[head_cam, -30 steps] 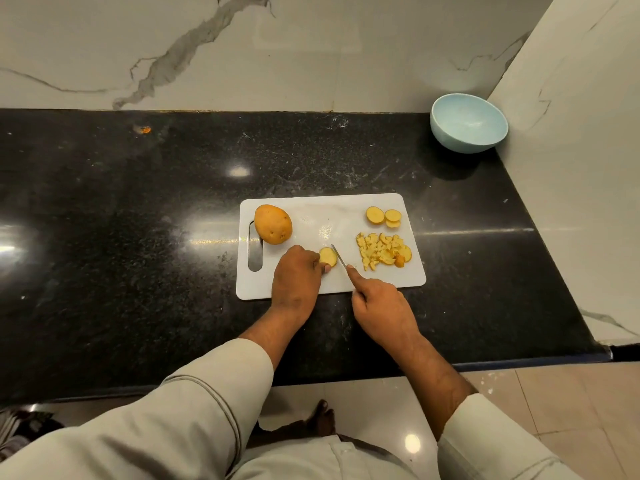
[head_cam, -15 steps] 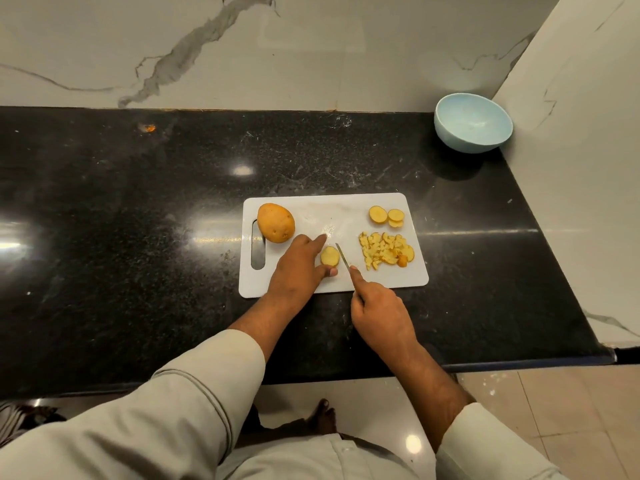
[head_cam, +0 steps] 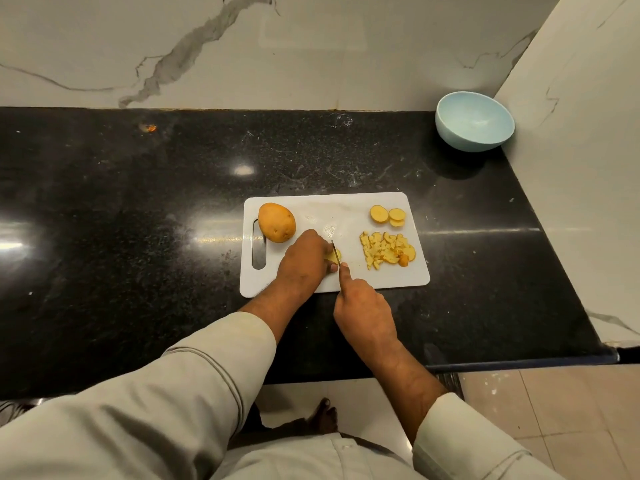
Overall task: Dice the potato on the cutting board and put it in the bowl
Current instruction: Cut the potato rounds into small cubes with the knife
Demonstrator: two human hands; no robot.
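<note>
Nearest, the right hand [head_cam: 363, 315] gripped the knife [head_cam: 335, 250], blade on the potato slice [head_cam: 333, 255] that the left hand [head_cam: 304, 261] pinned with curled fingers on the cutting board [head_cam: 332, 220]. Beyond lay the diced pieces [head_cam: 386, 250], three slices [head_cam: 387, 215] and a whole potato [head_cam: 276, 222]. Farthest stood the bowl [head_cam: 474, 121], well apart.

Black speckled countertop [head_cam: 138, 237] runs across my view, glossy, with a bright light glare [head_cam: 243, 170] at about 11 o'clock from centre. Small orange speck [head_cam: 150, 127] on the stone near the back edge, 10 o'clock. White marble backsplash [head_cam: 242, 46] with grey veining at 12 o'clock; a matching side wall [head_cam: 581, 133] at 2 o'clock. Beige floor tiles [head_cam: 554, 410] at 5 o'clock. My bare foot [head_cam: 323, 415] shows at 6 o'clock.
</note>
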